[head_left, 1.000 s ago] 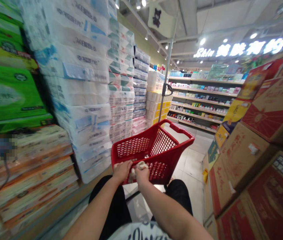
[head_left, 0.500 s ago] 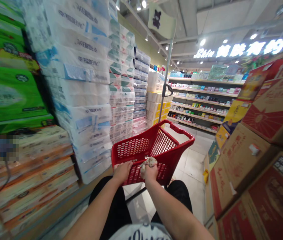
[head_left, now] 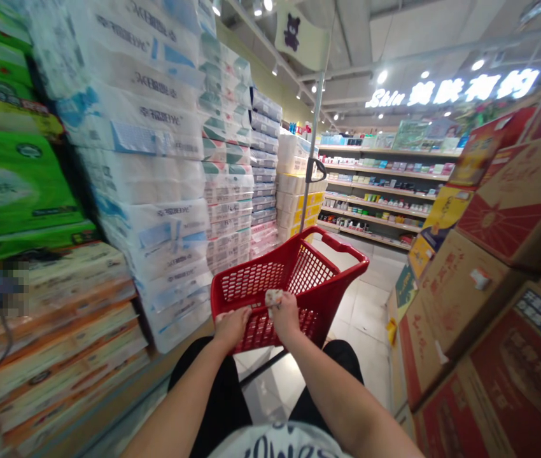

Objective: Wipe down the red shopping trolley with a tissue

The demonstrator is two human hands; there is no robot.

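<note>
A red plastic shopping cart point(head_left: 342, 292) with lattice walls stands right in front of my knees. My left hand point(head_left: 231, 327) is closed over its near rim, towards the left corner. Farther right along the same rim, my right hand point(head_left: 286, 316) grips a crumpled, pale cloth point(head_left: 273, 298) with dark specks. The cloth lies against the rim, partly hidden by my fingers. Through the lattice no goods can be made out in the basket.
On the left, tall stacks of wrapped tissue packs point(head_left: 160, 172) and green packs point(head_left: 13, 172) rise. Cardboard cartons point(head_left: 471, 286) line the right side. Pale floor tiles point(head_left: 356, 331) lead to stocked shelves point(head_left: 380, 184). A flag pole point(head_left: 312, 140) stands beyond the cart.
My right hand has turned and shifted slightly up and left with the cloth, which now shows less. My left hand stays on the rim. The view has shifted slightly.
</note>
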